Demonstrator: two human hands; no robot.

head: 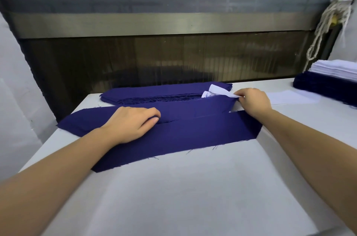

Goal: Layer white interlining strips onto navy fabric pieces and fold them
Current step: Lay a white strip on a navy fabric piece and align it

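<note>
The left hand (131,123) lies relaxed, its fingers pressing flat on the long, matte navy fabric piece (183,135) beneath them on the white desk (193,187). The right hand's (253,100) fingers pinch a thin, crumpled white interlining strip (217,90).

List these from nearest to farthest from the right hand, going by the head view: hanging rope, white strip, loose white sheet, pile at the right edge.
1. White strip: pinched by the right hand, running off to its left.
2. White sheet: flat on the table, just right of the hand.
3. Pile: at the table's right edge.
4. Rope: hanging above and behind the pile.
</note>
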